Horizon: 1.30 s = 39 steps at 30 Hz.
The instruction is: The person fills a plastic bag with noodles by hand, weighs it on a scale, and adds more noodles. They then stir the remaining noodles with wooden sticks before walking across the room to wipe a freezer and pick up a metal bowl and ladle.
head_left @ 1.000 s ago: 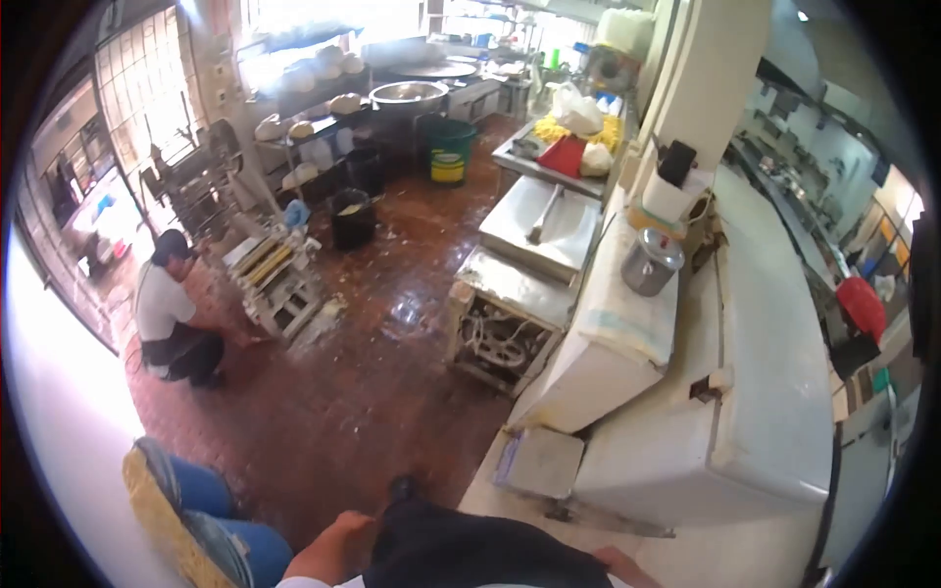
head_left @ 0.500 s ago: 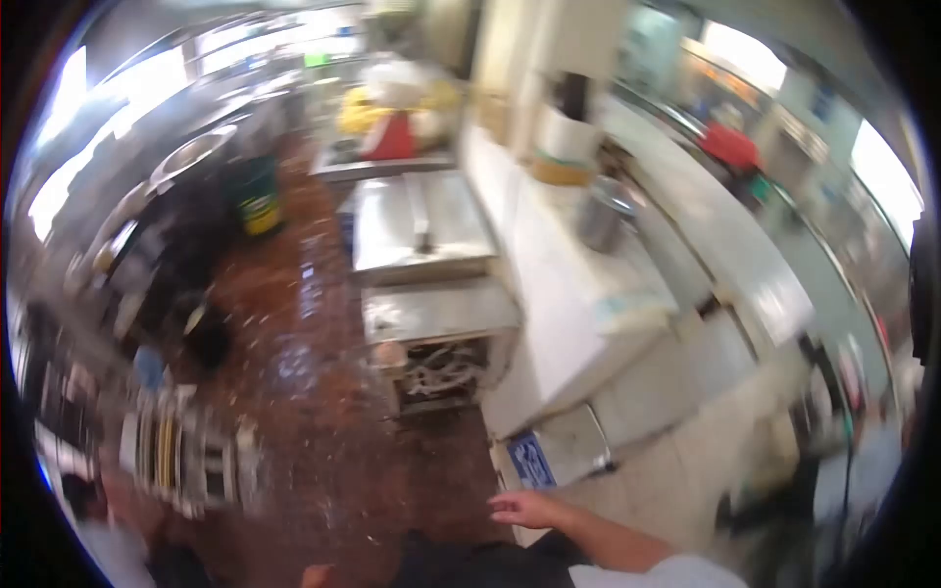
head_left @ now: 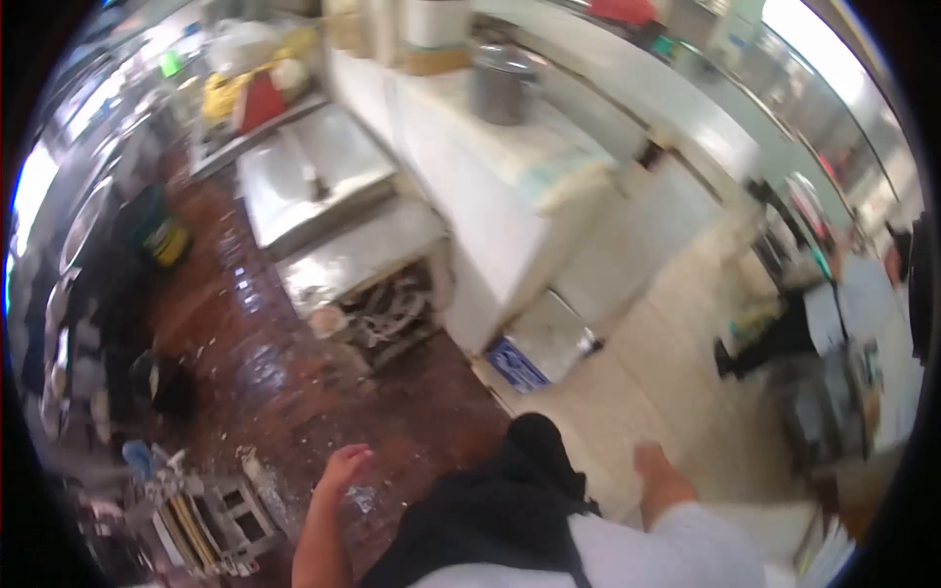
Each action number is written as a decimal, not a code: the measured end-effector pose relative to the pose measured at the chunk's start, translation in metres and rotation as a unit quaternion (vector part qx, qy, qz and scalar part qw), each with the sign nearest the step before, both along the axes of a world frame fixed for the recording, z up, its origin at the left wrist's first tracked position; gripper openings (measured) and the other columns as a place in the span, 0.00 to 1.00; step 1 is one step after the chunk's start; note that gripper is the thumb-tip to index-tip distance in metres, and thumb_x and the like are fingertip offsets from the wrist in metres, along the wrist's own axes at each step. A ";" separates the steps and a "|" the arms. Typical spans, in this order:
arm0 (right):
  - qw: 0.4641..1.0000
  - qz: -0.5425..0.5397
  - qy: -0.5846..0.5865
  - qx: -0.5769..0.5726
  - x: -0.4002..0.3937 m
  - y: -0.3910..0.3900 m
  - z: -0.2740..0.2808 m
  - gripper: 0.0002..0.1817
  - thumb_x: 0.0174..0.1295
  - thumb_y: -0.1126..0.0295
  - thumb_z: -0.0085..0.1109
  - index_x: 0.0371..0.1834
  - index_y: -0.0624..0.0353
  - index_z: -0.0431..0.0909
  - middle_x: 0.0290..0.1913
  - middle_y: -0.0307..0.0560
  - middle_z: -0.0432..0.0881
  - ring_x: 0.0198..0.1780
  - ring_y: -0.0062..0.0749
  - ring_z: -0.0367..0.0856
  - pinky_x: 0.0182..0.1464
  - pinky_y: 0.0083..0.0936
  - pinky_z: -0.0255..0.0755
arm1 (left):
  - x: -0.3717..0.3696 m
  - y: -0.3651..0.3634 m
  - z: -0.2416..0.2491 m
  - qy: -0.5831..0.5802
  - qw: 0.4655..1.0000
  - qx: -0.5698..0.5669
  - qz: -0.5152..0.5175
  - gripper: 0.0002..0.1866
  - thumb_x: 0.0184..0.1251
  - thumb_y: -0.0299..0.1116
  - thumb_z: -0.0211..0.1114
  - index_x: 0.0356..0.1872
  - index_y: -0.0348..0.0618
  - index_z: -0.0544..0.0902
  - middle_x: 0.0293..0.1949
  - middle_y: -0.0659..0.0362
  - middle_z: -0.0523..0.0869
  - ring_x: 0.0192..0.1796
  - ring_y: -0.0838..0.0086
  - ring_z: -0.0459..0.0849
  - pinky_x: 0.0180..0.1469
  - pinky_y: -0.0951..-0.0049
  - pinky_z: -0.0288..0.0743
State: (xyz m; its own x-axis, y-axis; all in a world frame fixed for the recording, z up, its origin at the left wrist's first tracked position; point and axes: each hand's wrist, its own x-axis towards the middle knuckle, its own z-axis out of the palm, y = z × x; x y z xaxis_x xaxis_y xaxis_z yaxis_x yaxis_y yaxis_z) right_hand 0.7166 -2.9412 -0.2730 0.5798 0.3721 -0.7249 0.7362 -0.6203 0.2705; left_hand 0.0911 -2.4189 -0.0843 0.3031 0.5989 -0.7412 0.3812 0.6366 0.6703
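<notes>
My left hand (head_left: 346, 465) hangs in the air over the wet red-brown floor (head_left: 294, 392), with its fingers loosely apart and nothing visible in them. On the other side of my body, my right hand (head_left: 650, 458) is over the pale tiled floor (head_left: 627, 382); blur and the viewing angle hide its fingers. Between my hands, a dark apron (head_left: 470, 519) covers my front and a knee is pushed forward. Neither hand touches any object that I can see.
A steel-topped unit (head_left: 358, 250) with an open front stands ahead, beside a white counter wall (head_left: 500, 235) carrying a metal pot (head_left: 503, 86). A metal rack (head_left: 211, 524) is low at left. At right, another person in dark trousers (head_left: 779, 338) is partly visible.
My view has swung right and down, so the counter and steel unit shift left and upward. My left arm has come into view, and my right hand appears farther right.
</notes>
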 end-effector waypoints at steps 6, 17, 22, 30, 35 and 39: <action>0.863 0.163 0.319 0.355 -0.034 0.045 0.018 0.21 0.71 0.55 0.48 0.60 0.55 0.77 0.44 0.43 0.87 0.41 0.34 0.87 0.36 0.43 0.79 | -0.036 0.039 -0.049 0.099 0.988 0.019 0.113 0.21 0.61 0.44 0.70 0.49 0.41 0.87 0.40 0.58 0.89 0.41 0.73 0.86 0.39 0.71 0.78; 0.796 -0.377 0.306 0.362 -0.113 0.509 0.219 0.13 0.64 0.60 0.63 0.39 0.59 0.81 0.33 0.39 0.84 0.28 0.24 0.79 0.27 0.25 0.72 | -0.072 0.173 -0.019 0.128 0.979 -0.010 0.161 0.19 0.64 0.42 0.69 0.48 0.39 0.85 0.38 0.55 0.87 0.35 0.66 0.85 0.38 0.64 0.81; 0.782 -0.400 0.295 0.376 -0.201 0.564 0.240 0.12 0.63 0.60 0.65 0.40 0.57 0.82 0.32 0.38 0.83 0.28 0.21 0.78 0.29 0.21 0.72 | -0.099 0.337 -0.010 -0.010 0.965 0.013 0.262 0.13 0.65 0.38 0.68 0.45 0.41 0.82 0.31 0.60 0.83 0.25 0.73 0.80 0.24 0.71 0.76; 0.760 -0.411 0.277 0.420 -0.292 0.558 0.236 0.14 0.62 0.58 0.65 0.44 0.54 0.81 0.31 0.38 0.83 0.32 0.26 0.82 0.33 0.23 0.76 | -0.127 0.593 0.056 -0.062 0.945 0.082 0.310 0.10 0.65 0.38 0.67 0.42 0.46 0.79 0.28 0.57 0.81 0.21 0.75 0.76 0.21 0.72 0.72; 0.790 -0.240 0.102 0.554 -0.288 0.657 0.322 0.07 0.62 0.68 0.65 0.31 0.59 0.80 0.27 0.37 0.82 0.30 0.22 0.78 0.33 0.23 0.73 | -0.121 0.721 0.122 -0.132 0.909 0.179 0.353 0.19 0.67 0.42 0.67 0.54 0.45 0.76 0.28 0.58 0.82 0.19 0.76 0.76 0.16 0.74 0.66; 0.753 -0.162 -0.016 0.638 -0.309 0.718 0.363 0.07 0.63 0.69 0.64 0.34 0.62 0.82 0.27 0.40 0.81 0.30 0.25 0.78 0.36 0.27 0.74 | -0.105 0.830 0.187 -0.041 0.917 0.287 0.275 0.28 0.67 0.44 0.66 0.64 0.44 0.73 0.29 0.57 0.83 0.18 0.76 0.76 0.16 0.75 0.64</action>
State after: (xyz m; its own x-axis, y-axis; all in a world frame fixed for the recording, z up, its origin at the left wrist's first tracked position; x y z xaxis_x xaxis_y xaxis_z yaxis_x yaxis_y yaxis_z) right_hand 0.4080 -2.2236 0.0895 0.7991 0.5892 0.1192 0.4970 -0.5361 -0.6824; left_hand -0.0138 -1.5893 0.1028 -0.1204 0.9621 -0.2447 0.0416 0.2512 0.9670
